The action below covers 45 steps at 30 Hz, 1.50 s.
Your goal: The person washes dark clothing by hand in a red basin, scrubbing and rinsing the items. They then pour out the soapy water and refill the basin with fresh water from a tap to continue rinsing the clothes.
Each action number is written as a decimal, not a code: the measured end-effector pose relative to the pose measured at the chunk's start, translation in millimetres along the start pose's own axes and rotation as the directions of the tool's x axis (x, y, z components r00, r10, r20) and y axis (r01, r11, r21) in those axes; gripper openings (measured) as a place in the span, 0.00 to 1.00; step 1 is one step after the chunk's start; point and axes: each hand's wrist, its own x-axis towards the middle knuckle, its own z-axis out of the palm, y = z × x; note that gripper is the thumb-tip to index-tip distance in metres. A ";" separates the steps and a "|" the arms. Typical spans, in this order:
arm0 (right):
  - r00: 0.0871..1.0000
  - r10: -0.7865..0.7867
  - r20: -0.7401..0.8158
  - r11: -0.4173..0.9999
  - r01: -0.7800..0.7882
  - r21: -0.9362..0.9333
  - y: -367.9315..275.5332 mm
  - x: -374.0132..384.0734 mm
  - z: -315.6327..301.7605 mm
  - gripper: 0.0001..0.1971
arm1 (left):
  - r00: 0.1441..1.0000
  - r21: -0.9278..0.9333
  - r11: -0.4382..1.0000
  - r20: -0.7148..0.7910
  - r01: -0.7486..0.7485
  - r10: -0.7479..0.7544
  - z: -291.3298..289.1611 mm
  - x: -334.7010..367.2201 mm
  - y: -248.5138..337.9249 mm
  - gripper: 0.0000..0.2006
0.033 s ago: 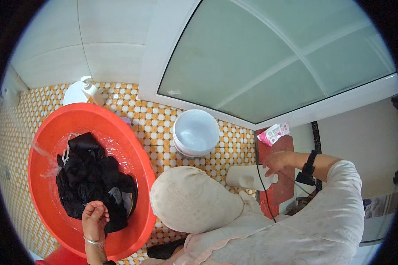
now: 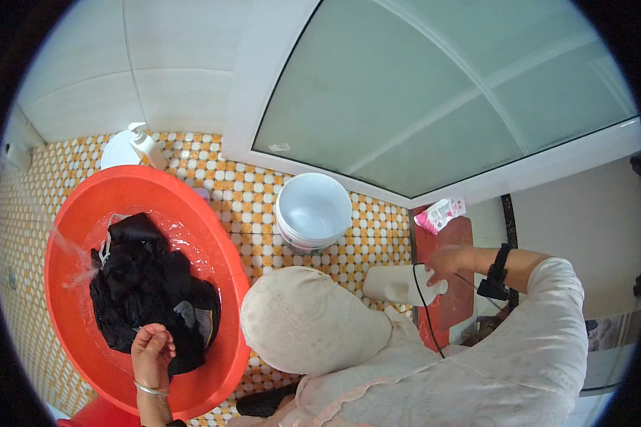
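Note:
My left hand (image 2: 153,350), with a bangle on its wrist, is closed in a pinch above the near side of a large red basin (image 2: 229,245). Whether something small is between its fingertips I cannot make out. Beneath it, wet black clothes (image 2: 139,274) lie bunched in shallow water, with a grey patch at their right side. A stream of water (image 2: 73,248) falls into the basin from the left. My right hand (image 2: 450,262), wearing a black wrist strap, is beside the neck of a white bottle (image 2: 392,283). Its fingers are blurred, and a grip on the bottle is not clear.
A white bucket (image 2: 313,206) stands on the yellow-and-white tiles. A pump bottle (image 2: 147,147) is behind the basin. Near the framed glass door (image 2: 434,92), a pink-and-white packet (image 2: 440,215) lies on a red mat (image 2: 456,302). A dark cable (image 2: 426,307) hangs near my right hand.

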 end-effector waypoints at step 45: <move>0.695 0.650 -0.308 0.759 -0.573 0.309 242.7 51.4 167.1 0.18 | 0.998 -0.019 0.998 -0.011 0.061 -0.061 23.5 -2.0 -10.7 0.03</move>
